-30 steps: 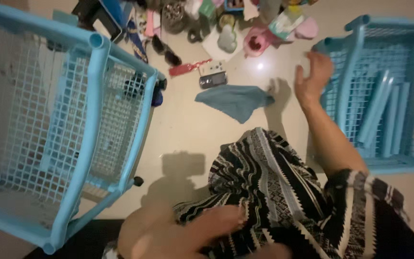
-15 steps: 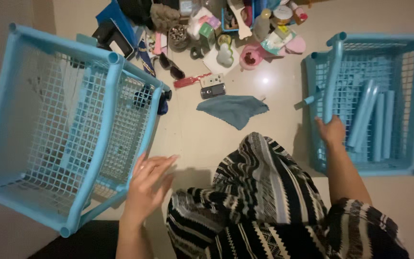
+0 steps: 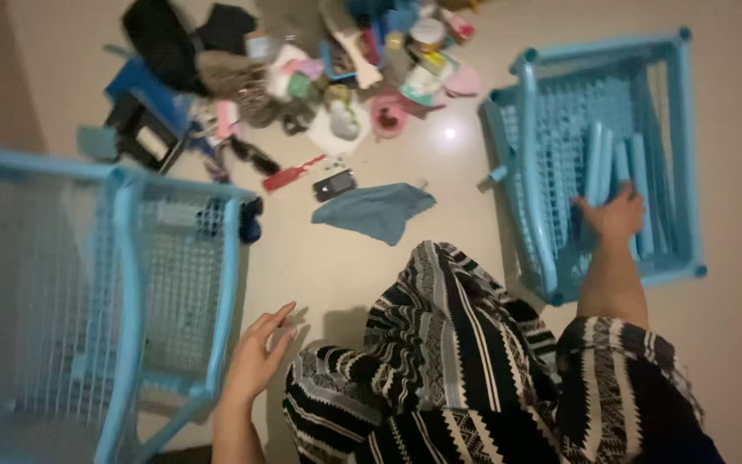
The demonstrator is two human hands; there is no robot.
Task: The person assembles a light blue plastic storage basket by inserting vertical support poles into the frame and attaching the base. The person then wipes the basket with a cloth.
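Note:
My right hand (image 3: 616, 215) reaches into the light blue mesh basket (image 3: 684, 146) at the right and lies on several light blue plastic tubes (image 3: 599, 155) inside it, fingers spread over them. My left hand (image 3: 259, 354) hovers open and empty near the floor, just right of the larger light blue mesh rack (image 3: 130, 283), which lies on its side at the left. My black-and-white patterned garment (image 3: 457, 361) fills the bottom middle between both arms.
A blue cloth (image 3: 375, 210) lies on the pale floor ahead, with a small dark phone (image 3: 334, 184) and a red comb (image 3: 283, 178) beside it. Beyond them sits a pile of small household items (image 3: 302, 69), including a pink cup and black bags.
My right hand let go of the right basket's corner post and moved into the basket onto the tubes. My left hand drew slightly away from the left rack. The view shifted right.

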